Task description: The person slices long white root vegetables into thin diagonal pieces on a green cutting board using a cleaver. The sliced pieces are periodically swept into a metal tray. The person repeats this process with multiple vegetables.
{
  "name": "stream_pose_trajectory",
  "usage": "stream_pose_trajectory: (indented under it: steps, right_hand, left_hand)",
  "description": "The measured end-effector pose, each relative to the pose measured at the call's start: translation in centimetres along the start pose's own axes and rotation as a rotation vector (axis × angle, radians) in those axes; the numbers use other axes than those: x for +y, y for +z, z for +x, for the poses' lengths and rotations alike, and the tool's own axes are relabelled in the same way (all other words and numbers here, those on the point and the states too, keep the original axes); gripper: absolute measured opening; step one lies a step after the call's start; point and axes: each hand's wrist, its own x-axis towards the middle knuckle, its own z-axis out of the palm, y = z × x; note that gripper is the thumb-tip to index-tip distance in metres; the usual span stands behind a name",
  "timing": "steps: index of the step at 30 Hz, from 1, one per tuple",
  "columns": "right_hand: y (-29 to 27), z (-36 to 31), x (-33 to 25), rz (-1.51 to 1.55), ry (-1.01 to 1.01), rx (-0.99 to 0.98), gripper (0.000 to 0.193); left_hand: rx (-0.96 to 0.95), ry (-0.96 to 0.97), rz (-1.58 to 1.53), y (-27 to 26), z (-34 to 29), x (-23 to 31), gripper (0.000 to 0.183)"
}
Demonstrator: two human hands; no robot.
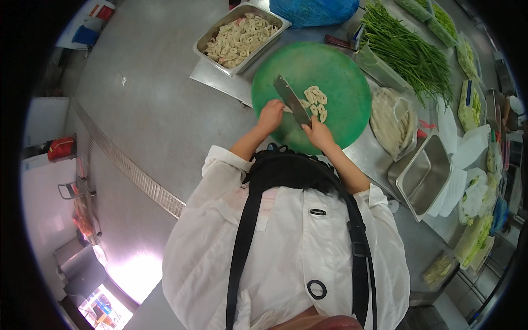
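On a round green cutting board (341, 71) my right hand (319, 135) grips a cleaver (291, 99), its broad blade pointing away and to the left. My left hand (271, 115) is closed at the board's left side, its fingertips around a pale stick of food (287, 109) that runs up to the blade. Just right of the blade lie several slanted, hollow slices (315, 96) of the same pale food. A clear plastic bag (393, 122) of whole pale tubes sits right of the board.
A metal pan (278, 23) heaped with pale slices (242, 41) stands at the back left of the board. Behind is a blue plastic bag (313, 12). Long green stalks (404, 52) lie back right, and an open metal container (421, 176) stands at the right.
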Motion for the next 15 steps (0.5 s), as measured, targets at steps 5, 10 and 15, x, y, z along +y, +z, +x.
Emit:
stream_pose_trajectory:
  steps: [5,10,15]
  right_hand:
    - [-2.9,-2.2,-0.4,-0.030,-0.023,-0.040,0.032]
    - [-4.7,-4.1,-0.8,-0.146,-0.032,-0.134,0.032]
    - [-0.7,-1.5,-1.4,-0.127,0.017,-0.096,0.033]
  left_hand:
    - [0.005,-0.044,0.002,-0.5,-0.4,-0.4,0.007]
    - [-0.065,-0.094,-0.026,-1.0,-0.1,0.2,0.008]
    - [-0.065,-0.079,-0.049,-1.0,0.0,-0.2,0.004]
